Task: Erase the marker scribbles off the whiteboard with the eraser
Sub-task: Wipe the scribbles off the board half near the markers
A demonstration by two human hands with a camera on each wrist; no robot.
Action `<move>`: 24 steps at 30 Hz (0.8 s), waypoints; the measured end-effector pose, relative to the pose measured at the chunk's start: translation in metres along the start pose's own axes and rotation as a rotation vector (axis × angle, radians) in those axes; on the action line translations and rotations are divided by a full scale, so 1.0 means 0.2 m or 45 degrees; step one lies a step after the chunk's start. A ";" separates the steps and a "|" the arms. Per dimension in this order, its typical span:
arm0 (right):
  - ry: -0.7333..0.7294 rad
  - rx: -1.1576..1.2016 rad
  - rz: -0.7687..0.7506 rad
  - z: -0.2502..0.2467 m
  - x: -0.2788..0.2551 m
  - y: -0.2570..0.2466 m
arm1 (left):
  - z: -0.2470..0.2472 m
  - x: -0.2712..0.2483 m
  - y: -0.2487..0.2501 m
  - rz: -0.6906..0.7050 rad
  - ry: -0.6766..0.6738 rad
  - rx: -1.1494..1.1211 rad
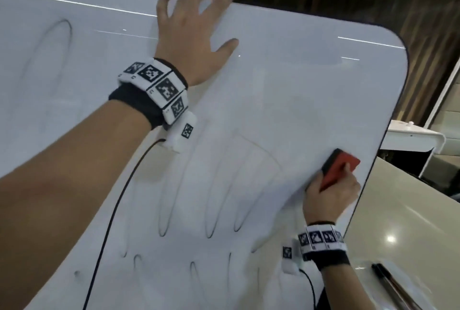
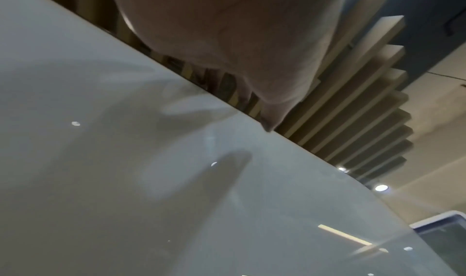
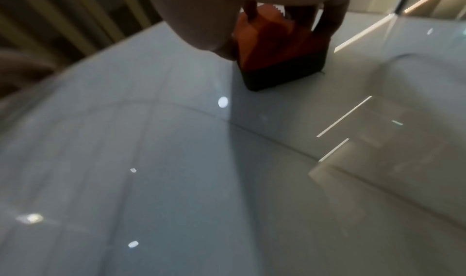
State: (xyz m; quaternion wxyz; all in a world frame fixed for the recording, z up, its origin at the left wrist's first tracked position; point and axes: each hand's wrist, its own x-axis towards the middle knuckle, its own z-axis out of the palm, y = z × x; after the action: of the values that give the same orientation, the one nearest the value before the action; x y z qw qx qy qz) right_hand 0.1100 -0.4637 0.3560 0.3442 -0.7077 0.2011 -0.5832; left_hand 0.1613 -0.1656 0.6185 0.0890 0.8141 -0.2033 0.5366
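While right hand (image 1: 328, 195) grips red eraser (image 1: 339, 169), glossy round-cornered whiteboard (image 1: 286, 80)

Both forearms are bare. The left hand (image 1: 191, 43) has a black fabric wristband (image 1: 134, 104) behind a ring of white blocks printed with black square-pattern markers (image 1: 159, 83). A white camera housing (image 1: 180, 135) hangs beneath, trailing a thin black cable (image 1: 112, 210). The right hand (image 1: 328, 197) wears a matching marker ring (image 1: 321, 237), black band (image 1: 331, 260), and a white housing with cable.
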 end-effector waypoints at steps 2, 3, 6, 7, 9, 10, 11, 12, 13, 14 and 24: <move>0.065 0.053 -0.108 0.05 0.08 -0.20 | -0.01 -0.05 -0.08 -0.070 0.060 0.013; 0.049 0.053 -0.213 0.08 0.10 -0.32 | -0.01 -0.07 -0.12 -0.078 0.064 0.049; -0.117 -0.013 -0.657 0.16 0.05 -0.63 | -0.01 -0.09 -0.19 -0.051 0.030 0.141; -0.177 -0.032 -0.801 0.19 0.00 -0.69 | -0.01 -0.09 -0.21 -0.042 0.025 0.149; -0.265 -0.056 -0.975 0.21 -0.07 -0.73 | -0.01 -0.08 -0.22 -0.032 0.028 0.144; -0.278 -0.046 -0.990 0.21 -0.10 -0.67 | -0.02 -0.08 -0.23 -0.027 0.028 0.144; -0.269 -0.021 -0.959 0.20 -0.12 -0.58 | -0.02 -0.08 -0.23 -0.023 0.025 0.151; -0.245 0.005 -0.884 0.17 -0.13 -0.44 | -0.02 -0.09 -0.24 -0.017 0.018 0.161; -0.206 0.016 -0.781 0.13 -0.14 -0.29 | -0.02 -0.09 -0.24 -0.012 0.007 0.171; -0.166 0.013 -0.664 0.08 -0.16 -0.13 | -0.01 -0.10 -0.24 -0.012 -0.004 0.178; -0.163 0.106 -0.707 0.20 -0.24 -0.44 | 0.05 -0.09 -0.10 -0.151 0.031 0.097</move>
State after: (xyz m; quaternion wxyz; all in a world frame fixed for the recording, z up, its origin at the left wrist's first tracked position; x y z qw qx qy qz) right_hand 0.1271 -0.3600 0.3834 0.2123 -0.7564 -0.0465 -0.6170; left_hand 0.1723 -0.1472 0.5993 0.0921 0.8210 -0.1331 0.5475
